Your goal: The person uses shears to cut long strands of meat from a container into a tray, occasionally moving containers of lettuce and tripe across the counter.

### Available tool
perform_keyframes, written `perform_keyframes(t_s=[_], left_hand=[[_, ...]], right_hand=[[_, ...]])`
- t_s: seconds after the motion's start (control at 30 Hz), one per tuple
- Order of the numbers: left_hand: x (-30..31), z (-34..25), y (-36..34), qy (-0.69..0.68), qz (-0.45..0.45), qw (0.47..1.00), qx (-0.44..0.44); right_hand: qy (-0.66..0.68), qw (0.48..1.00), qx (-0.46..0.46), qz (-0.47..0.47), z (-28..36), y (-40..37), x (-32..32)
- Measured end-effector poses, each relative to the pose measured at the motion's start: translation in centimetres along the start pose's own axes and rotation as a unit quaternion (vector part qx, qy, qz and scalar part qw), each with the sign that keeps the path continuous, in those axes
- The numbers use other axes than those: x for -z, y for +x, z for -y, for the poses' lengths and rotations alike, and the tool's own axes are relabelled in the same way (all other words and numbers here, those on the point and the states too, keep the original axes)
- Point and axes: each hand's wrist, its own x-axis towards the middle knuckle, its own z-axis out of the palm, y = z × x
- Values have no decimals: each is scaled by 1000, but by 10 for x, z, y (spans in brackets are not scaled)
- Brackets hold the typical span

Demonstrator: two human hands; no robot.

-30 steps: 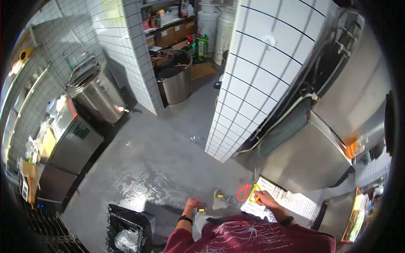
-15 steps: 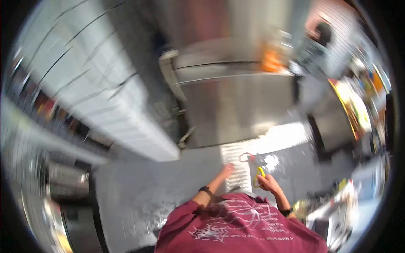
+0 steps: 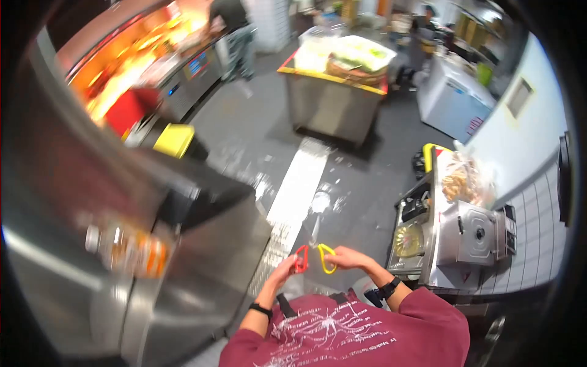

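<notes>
A pair of scissors point(image 3: 326, 264) with one red and one yellow handle is held in front of my maroon shirt, its handles spread apart. My left hand point(image 3: 283, 270) is closed on the red handle. My right hand point(image 3: 350, 257) grips the yellow one. Between them the blades point away from me over the floor, blurred and hard to make out.
Steel cabinet point(image 3: 202, 269) close on the left, with an orange-labelled bottle point(image 3: 131, 251) on top. On the right, a counter point(image 3: 431, 244) carries a lidded steel pot point(image 3: 471, 233). Ahead stands a steel cart point(image 3: 333, 104); a person point(image 3: 235, 37) works far left.
The view has swung right, from the steel cabinet to the open aisle. My left hand, apart from the red handle before, has taken hold of it; my right hand kept the yellow handle.
</notes>
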Motion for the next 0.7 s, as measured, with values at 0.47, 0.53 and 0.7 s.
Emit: perform_keyframes(t_s=[0.47, 0.53, 0.7], left_hand=[[-124, -210, 388, 238, 150, 958, -48], [-117, -244, 423, 235, 128, 962, -56], [-34, -320, 522, 159, 15, 985, -62]], right_hand=[[159, 845, 8, -511, 19, 173, 241], [330, 847, 73, -411, 9, 211, 281], [527, 815, 44, -236, 76, 310, 379]])
